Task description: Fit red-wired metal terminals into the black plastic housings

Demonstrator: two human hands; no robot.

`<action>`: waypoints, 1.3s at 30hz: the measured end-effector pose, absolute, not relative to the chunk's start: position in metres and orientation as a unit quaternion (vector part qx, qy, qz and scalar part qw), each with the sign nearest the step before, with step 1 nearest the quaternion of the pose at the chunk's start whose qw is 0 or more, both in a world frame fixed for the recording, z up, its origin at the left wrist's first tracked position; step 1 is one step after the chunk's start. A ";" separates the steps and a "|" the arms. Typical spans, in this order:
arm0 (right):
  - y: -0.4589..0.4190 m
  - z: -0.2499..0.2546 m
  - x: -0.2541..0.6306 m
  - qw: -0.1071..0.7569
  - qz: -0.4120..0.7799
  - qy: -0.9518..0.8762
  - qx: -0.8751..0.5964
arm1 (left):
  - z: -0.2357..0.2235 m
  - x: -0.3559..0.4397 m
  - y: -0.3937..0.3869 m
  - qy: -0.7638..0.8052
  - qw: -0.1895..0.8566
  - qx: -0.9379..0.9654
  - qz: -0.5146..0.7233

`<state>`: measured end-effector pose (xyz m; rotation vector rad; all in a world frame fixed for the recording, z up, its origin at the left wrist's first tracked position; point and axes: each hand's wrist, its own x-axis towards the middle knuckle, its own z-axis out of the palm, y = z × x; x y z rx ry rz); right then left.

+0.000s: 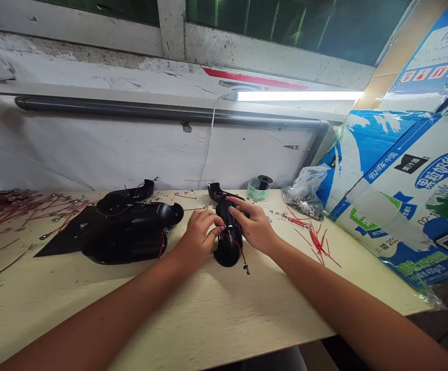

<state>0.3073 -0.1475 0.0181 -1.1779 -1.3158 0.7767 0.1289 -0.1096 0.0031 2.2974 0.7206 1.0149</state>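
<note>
A glossy black plastic shell [228,251] with a rounded near end lies on the table in front of me. My right hand [255,222] grips its right side, thumb and fingers curled over the upper part. From the left, my left hand [203,229] pinches the end of a thin red wire [236,240] at the shell's middle. That wire crosses the shell and hangs over its right edge, ending in a small metal clip [246,268]. The fingertips partly cover the spot where the wire meets the shell. Just behind stands another black shell [215,193].
Several black shells [127,246] are piled at left on a dark sheet [59,238]. Red wires [319,242] lie right, more far left. A tape roll [258,189], a bag of metal parts [309,193] and a large blue-white carton [394,201] line the back and right.
</note>
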 end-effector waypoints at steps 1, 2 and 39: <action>-0.147 0.018 0.308 0.563 0.324 -0.566 -0.508 | 0.003 0.129 -0.110 0.267 0.265 0.850 0.369; -0.147 0.018 0.308 0.557 0.315 -0.571 -0.514 | 0.004 0.129 -0.110 0.269 0.269 0.851 0.362; -0.145 0.014 0.312 0.488 0.347 -0.581 -0.551 | 0.004 0.127 -0.112 0.301 0.351 0.820 0.339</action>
